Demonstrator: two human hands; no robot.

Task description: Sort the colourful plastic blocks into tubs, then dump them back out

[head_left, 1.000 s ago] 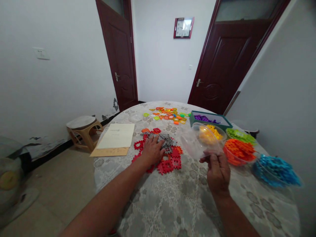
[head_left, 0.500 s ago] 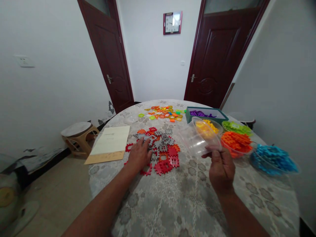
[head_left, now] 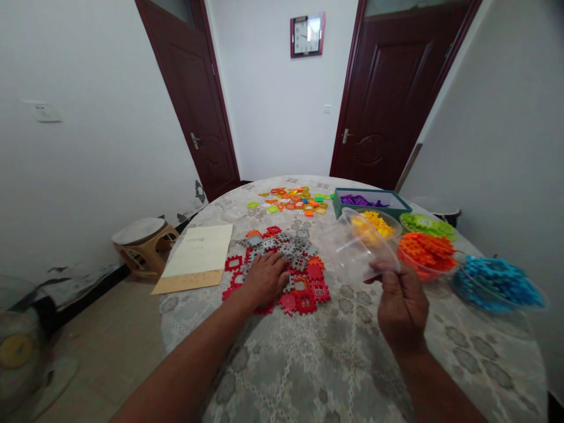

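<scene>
My left hand [head_left: 267,276] lies palm down over a pile of grey interlocking plastic pieces [head_left: 293,249] and red interlocking pieces [head_left: 305,302], its fingers stretched out across them. What is beneath the palm is hidden. My right hand [head_left: 404,299] pinches the rim of a clear plastic bowl [head_left: 359,254], which is tilted with its mouth hard to make out. Through and behind this bowl shows a tub of yellow pieces [head_left: 374,224]. A few orange pieces [head_left: 316,262] are mixed into the red and grey pile.
Bowls of orange pieces [head_left: 427,254], blue pieces [head_left: 497,282] and green pieces [head_left: 427,225] stand at the right. Behind them is a green box [head_left: 399,210] holding purple pieces [head_left: 361,201]. Mixed coloured pieces [head_left: 293,200] lie at the back. Paper sheets [head_left: 198,249] rest at the left.
My left hand has shifted right and slightly nearer over the pile, uncovering some grey pieces. The right hand still holds the clear bowl, slightly further right in view.
</scene>
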